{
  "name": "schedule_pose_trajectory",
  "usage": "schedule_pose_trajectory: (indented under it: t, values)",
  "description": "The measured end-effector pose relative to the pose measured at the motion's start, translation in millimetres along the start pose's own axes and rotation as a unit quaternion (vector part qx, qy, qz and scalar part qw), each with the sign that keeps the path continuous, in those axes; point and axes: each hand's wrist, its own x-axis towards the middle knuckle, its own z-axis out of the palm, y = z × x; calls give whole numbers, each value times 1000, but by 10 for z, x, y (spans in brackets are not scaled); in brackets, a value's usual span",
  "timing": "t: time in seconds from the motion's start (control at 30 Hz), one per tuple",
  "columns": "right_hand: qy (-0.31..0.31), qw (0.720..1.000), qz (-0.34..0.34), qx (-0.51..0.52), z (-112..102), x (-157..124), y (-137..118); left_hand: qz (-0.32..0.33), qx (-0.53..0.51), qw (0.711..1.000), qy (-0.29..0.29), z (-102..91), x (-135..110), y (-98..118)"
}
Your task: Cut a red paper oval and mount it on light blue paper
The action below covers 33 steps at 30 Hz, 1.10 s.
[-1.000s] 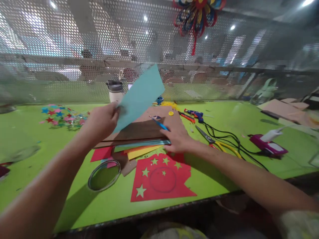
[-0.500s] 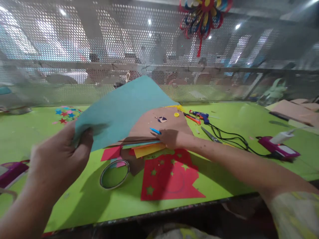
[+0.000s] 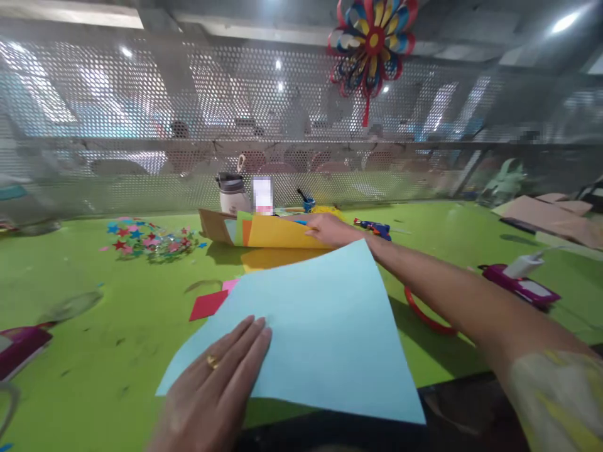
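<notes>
Left hand point(image 3: 217, 383) lies flat, fingers released, on the blue sheet point(image 3: 325, 326); right hand point(image 3: 332, 230) clasps the tilted paper stack point(image 3: 276, 233), fingertips hidden behind it.

Paper stars point(image 3: 151, 242) far left; tumbler point(image 3: 233, 194) behind; red ring point(image 3: 424, 314) right; pinwheel point(image 3: 372, 41) overhead.

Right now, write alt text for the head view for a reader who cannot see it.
A left hand lies flat on a light blue sheet at the near edge of a green table, while the right hand reaches across to the edge of a tilted stack of coloured sheets. Star cut-outs lie far left, and a paper pinwheel hangs overhead.
</notes>
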Motion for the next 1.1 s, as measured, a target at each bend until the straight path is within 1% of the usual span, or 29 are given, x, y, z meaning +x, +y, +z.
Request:
schedule_pose_trajectory:
  t: [0.07,0.1,0.17,0.23,0.3,0.37,0.47,0.53,0.6,0.63,0.7,0.8,0.97,1.1]
  values:
    - [-14,1000,12,-15,-59,73,28,36,15,999,-5,50,53,22]
    - [-20,999,14,-23,-82,98,35,46,24,999,1,73,92,17]
    - [-28,999,10,-35,-114,130,39,44,43,998,-11,116,192,-13]
    - [-32,998,1,-46,-131,148,33,53,62,997,-12,152,313,-57]
    - [-36,998,-8,-55,-142,163,23,55,87,995,5,185,448,-109]
    - [-40,997,-14,-62,-161,181,10,58,105,993,-14,226,589,-171]
    - [-49,996,-17,-70,-216,204,-17,24,119,991,-47,325,792,-277]
    - [-55,996,-15,-74,-261,213,-39,-34,125,989,-73,415,905,-334]
    - [-61,995,-13,-78,-296,212,-61,-64,127,986,-86,513,988,-360]
    - [-63,995,-13,-79,-308,208,-70,-63,122,986,-98,560,1019,-359]
    - [-67,994,-13,-81,-314,191,-84,-36,105,985,-129,645,1068,-341]
    - [-71,994,-18,-76,-290,151,-93,-1,78,981,-178,752,1139,-323]
    - [-68,995,-23,-66,-169,16,-141,-20,50,975,-216,894,1234,-383]
    - [-44,996,-33,-70,18,-208,-286,-22,7,972,-234,888,1179,-433]
